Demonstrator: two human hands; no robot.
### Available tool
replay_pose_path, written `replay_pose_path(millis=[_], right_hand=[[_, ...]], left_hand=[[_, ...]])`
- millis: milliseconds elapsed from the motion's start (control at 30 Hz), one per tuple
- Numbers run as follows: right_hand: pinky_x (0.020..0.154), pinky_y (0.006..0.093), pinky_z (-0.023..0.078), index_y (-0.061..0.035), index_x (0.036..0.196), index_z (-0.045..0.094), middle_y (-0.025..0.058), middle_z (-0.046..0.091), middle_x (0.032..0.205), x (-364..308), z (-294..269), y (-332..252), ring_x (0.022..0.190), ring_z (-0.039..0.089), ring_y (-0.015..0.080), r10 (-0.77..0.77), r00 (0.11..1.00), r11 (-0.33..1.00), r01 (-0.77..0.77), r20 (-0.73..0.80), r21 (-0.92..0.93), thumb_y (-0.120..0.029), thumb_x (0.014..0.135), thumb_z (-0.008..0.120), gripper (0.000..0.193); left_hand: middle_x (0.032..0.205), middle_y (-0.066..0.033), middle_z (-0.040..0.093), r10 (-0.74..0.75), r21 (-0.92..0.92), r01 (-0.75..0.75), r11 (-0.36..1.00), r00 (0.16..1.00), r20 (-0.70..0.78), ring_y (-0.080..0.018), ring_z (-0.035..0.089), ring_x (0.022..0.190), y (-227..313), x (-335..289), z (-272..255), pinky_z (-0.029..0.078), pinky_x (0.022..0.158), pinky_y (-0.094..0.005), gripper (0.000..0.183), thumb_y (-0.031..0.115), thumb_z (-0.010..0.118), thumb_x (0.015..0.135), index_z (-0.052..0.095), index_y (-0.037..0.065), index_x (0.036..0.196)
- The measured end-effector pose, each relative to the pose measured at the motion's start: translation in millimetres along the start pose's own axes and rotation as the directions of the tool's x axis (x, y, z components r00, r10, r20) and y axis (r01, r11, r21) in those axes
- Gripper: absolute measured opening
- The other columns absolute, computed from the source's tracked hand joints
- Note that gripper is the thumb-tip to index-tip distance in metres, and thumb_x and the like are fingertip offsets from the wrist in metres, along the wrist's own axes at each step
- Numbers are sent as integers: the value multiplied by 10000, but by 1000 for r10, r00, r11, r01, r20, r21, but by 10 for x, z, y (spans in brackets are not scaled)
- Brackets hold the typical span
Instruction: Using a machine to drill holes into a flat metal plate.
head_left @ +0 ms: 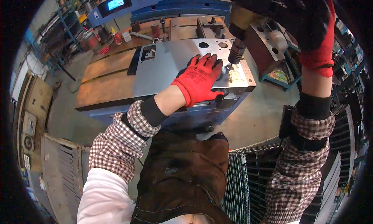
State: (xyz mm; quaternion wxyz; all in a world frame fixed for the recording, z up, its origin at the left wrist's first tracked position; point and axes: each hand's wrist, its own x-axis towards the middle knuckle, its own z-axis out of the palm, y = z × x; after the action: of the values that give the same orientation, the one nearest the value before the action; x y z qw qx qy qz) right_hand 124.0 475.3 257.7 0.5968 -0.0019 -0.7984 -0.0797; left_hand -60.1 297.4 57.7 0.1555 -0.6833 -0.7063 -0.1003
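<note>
My left hand (199, 77), in a red glove with black fingertips, presses on a flat grey metal plate (167, 68) with its fingers spread. Round holes and a squarish cutout pierce this plate, which lies on a slotted machine table (107, 64). Just right of my left fingers, a drill chuck (237, 51) points down at the plate's bright right end. Whether the bit touches the metal I cannot tell. My right hand (319, 39), gloved in red and black, is raised beside the dark drill head (260, 2); its fingers blend into the shadow, so any grip is hidden.
A lit control screen (115, 3) stands at the back left. Red-handled scissors (104, 50), bottles and metal parts sit on the table's far left. A clamp block (210, 29) is behind the plate. At the right are a blue cart (285, 82) and a wire rack (243, 177).
</note>
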Motion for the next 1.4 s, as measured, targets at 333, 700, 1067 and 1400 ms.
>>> replay_pose_path(millis=[333, 700, 1067, 1400], right_hand=[[983, 401, 504, -25, 1398, 538, 142, 620, 1339, 6, 52, 44, 1160, 631, 267, 16, 1000, 1000, -16, -3, 11, -373, 941, 605, 579], [987, 405, 505, -34, 1416, 523, 133, 608, 1354, -23, 94, 32, 1164, 626, 259, 42, 999, 999, -42, -14, 32, -417, 978, 565, 584], [991, 408, 506, -43, 1433, 508, 124, 597, 1370, -678, 248, 280, 1169, 621, 251, 673, 737, 570, -460, -65, 681, -461, 1015, 524, 592], [899, 325, 494, -37, 1302, 633, 66, 657, 1249, -2695, 1076, 264, 1046, 611, 202, 517, 677, 712, -680, 524, 175, -272, 1013, 610, 373]], left_hand=[[1504, -252, 404, -4, -4, 4, 1000, 1000, -24, -411, 377, 1410, 1, -27, -6, 267, 1176, -559, 886, 580, 658, 846, 397, 31, 1491], [1510, -248, 401, -30, -16, 30, 999, 1000, -1, -401, 334, 1447, -36, -12, 27, 243, 1179, -602, 936, 587, 679, 818, 366, 41, 1511], [1515, -255, 407, -62, -50, 64, 997, 997, 38, -390, 348, 1448, -70, -45, -14, 243, 1174, -603, 951, 600, 691, 798, 386, 29, 1496], [1493, -260, 432, -33, -57, 32, 998, 999, -17, -381, 364, 1441, -16, 44, 29, 246, 1172, -594, 960, 633, 683, 791, 414, 21, 1481]])
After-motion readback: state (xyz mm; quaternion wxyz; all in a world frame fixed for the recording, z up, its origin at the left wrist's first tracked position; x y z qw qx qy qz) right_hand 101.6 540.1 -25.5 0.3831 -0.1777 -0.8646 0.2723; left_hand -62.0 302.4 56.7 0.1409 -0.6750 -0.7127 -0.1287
